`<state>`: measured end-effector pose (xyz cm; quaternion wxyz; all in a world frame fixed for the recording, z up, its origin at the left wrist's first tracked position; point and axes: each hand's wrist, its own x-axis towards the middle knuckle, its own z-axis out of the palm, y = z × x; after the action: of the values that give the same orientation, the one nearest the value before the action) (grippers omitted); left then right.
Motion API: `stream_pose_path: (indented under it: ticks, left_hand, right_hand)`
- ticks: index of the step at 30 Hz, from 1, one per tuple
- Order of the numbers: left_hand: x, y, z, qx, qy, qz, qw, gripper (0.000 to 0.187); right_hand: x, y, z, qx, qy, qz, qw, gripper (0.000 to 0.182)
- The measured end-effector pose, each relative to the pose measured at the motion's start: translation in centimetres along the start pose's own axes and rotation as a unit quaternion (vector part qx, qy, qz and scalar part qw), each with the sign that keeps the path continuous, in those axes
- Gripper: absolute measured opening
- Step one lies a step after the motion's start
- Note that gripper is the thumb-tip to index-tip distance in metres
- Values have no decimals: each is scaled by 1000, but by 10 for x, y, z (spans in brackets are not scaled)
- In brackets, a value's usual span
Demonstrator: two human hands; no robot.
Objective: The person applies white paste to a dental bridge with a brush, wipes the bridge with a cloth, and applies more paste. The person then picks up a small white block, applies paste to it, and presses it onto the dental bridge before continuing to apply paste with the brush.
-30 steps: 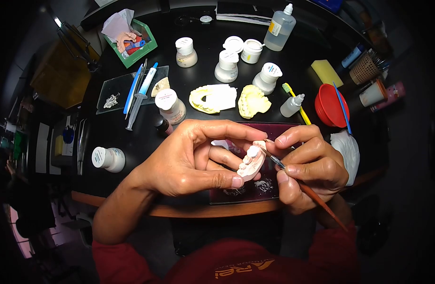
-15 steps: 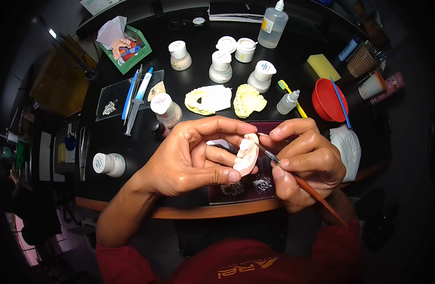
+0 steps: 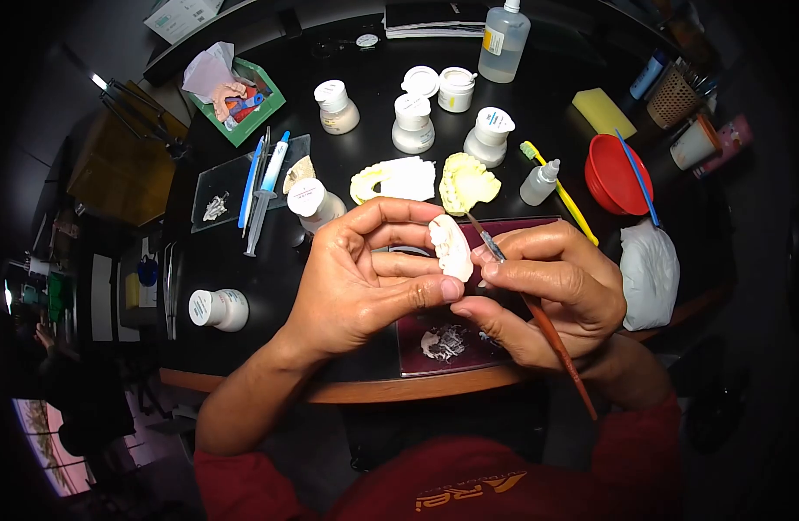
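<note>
A small pale pink dental cast (image 3: 452, 250) with whitish teeth is pinched between the thumb and fingers of my left hand (image 3: 356, 273). My right hand (image 3: 560, 291) grips a fine paintbrush (image 3: 556, 350) with a reddish-brown handle and metal ferrule, as one holds a pen. Its bristle tip points up beside the cast's upper right edge and looks slightly apart from it. Beneath both hands lies a dark red slab (image 3: 410, 365) bearing smeared white-grey material (image 3: 443, 343). Behind the cast are two yellow dental models (image 3: 467, 182).
Several white-lidded jars (image 3: 414, 130) stand across the black bench. To the right are a dropper bottle (image 3: 539, 184), a toothbrush (image 3: 566, 201), a red bowl (image 3: 606, 187) and white tissue (image 3: 650, 282). On the left, a syringe (image 3: 265, 191) lies by a green bin (image 3: 260, 117).
The cast has turned in my left hand and sits slightly higher. The brush tip has moved up from the cast's side, and the brush is tilted more steeply. The whole view has shifted a little.
</note>
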<state>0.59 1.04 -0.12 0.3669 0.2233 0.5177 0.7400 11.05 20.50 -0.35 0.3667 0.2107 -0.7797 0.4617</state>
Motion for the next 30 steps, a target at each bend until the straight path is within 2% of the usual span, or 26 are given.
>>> stream_pose_path:
  ticks: [4,7,8,10,11,14,20,24,30]
  left_hand:
    - [0,-1,0,-1,-9,-4,1000,58]
    - [-2,-6,0,10,-18,25,999,49]
    - [-3,-6,0,-10,-8,10,1000,44]
    - [-2,-3,-1,-49,10,-17,999,35]
    - [-2,-5,-2,-98,8,-24,995,24]
    - [0,-7,-5,-75,21,-30,996,21]
    - [2,-10,-8,-113,-18,-13,993,9]
    - [2,-12,-11,-124,-72,-3,990,13]
    - [0,-2,-7,-66,-109,-14,992,38]
  right_hand:
    - [0,6,1,-31,-6,-43,999,27]
    - [0,9,-1,-46,-12,-63,997,26]
    - [-1,10,-2,-50,-14,-70,996,27]
    - [-1,10,-2,-39,-1,-61,997,27]
    - [-1,9,-2,-33,5,-56,998,28]
    - [1,8,-15,-35,-52,-39,997,35]
    - [3,6,-11,-26,29,23,999,25]
    - [2,7,-14,0,40,57,998,23]
    - [3,11,-14,0,16,39,999,23]
